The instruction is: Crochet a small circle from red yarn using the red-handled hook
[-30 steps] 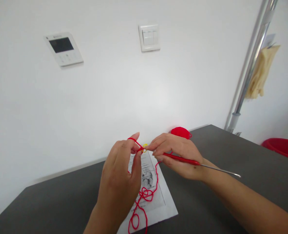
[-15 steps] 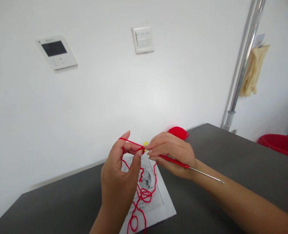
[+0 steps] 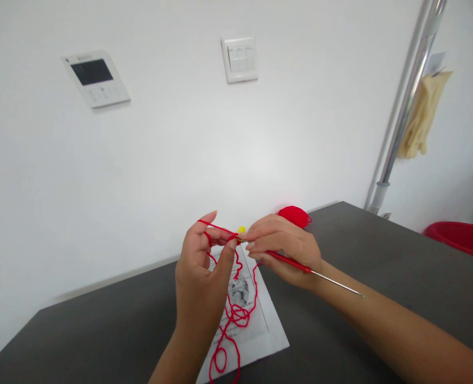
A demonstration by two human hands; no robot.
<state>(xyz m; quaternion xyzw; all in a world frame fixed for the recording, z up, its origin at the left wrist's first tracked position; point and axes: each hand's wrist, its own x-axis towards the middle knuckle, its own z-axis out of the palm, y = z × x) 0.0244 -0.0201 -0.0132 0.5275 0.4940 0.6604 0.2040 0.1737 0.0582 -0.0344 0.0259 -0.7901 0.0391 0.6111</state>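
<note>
My left hand (image 3: 204,256) pinches a small piece of red crochet work (image 3: 235,239) between thumb and fingers. Red yarn (image 3: 218,228) runs taut from its raised index finger to the work and wraps another finger. My right hand (image 3: 286,245) is closed round the red handle of a double-ended crochet hook (image 3: 290,261). One metal end meets the work; the other points back over the forearm. A small yellow thing, perhaps a stitch marker (image 3: 241,230), shows beside the work. Loose red yarn (image 3: 239,316) lies tangled on a printed sheet (image 3: 260,341) below.
A ball of red yarn (image 3: 294,216) sits by the wall at the back of the dark table (image 3: 364,250). At the right are a metal pole (image 3: 408,101), hanging pale gloves (image 3: 426,114) and a red tub (image 3: 460,237). A wall panel (image 3: 96,80) and switch (image 3: 240,60) are above.
My left hand has shifted slightly right and up with the crochet work. The right hand keeps its hold on the hook, whose rear end has moved slightly. The view has shifted a little.
</note>
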